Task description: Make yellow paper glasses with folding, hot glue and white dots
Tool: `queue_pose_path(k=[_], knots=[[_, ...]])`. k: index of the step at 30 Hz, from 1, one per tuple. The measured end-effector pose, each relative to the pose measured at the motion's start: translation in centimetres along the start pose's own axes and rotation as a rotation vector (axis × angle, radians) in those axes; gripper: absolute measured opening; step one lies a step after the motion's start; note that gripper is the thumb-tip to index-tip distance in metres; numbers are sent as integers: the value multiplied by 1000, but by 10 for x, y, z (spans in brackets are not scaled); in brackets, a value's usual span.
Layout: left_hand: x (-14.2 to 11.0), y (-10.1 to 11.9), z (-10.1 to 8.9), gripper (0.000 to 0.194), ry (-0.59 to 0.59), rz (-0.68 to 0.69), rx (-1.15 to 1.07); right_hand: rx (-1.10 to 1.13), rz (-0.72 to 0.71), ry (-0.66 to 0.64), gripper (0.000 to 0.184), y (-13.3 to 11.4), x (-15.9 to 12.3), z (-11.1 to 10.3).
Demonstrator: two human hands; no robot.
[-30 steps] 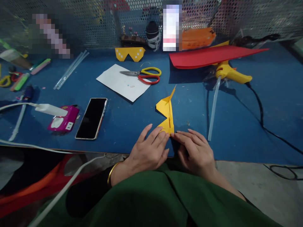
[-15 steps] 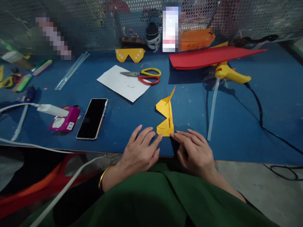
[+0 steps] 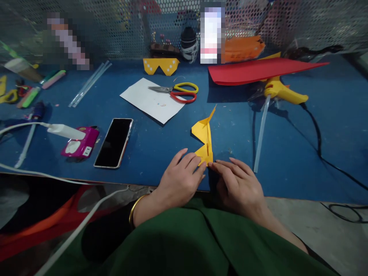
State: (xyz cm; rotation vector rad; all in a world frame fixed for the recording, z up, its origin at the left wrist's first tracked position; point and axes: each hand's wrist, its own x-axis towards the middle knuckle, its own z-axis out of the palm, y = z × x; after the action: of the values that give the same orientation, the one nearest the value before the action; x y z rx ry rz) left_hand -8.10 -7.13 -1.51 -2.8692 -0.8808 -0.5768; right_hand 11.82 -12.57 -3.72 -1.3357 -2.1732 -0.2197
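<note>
A folded yellow paper cutout [image 3: 203, 132] with a V-shaped notch lies lengthwise on the blue table in front of me, one flap standing up at its far end. My left hand [image 3: 182, 178] rests over its near end, fingertips pressed on the paper and partly covering it. At the near right corner, the index fingertip of my right hand [image 3: 237, 182] touches the paper. The right thumb is mostly hidden under that hand, whose fingers are bent together. Beyond the cutout, scissors [image 3: 174, 92] with yellow and red handles lie partly on a white sheet [image 3: 146, 101].
A phone [image 3: 114, 143] and a pink power socket [image 3: 82, 142] with a white plug lie left. On the right are a yellow glue gun [image 3: 284, 91] with a glue stick and black cord, and red sheets [image 3: 258, 71]. A yellow paper mask shape [image 3: 161, 66] stands behind.
My left hand has moved right, onto the near end of the yellow paper cutout. My right hand stays at its corner. The whole view has shifted slightly.
</note>
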Motion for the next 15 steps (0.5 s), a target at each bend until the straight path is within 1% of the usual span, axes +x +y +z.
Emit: queue_pose_path(k=[4,7,10,15], knots=[[-2,3,1,28,0,27,31,-40,-21,-13,39,-3,-2,1],[-4,6,3,30,14,29,46,-60,-20,3,38,-6,-3,2],[-4,8,3,28,13,21,54,-48,-17,18,36,-6,-3,2],[-5,5,0,24,20,10,66,-14,2,8,38,-4,-4,1]])
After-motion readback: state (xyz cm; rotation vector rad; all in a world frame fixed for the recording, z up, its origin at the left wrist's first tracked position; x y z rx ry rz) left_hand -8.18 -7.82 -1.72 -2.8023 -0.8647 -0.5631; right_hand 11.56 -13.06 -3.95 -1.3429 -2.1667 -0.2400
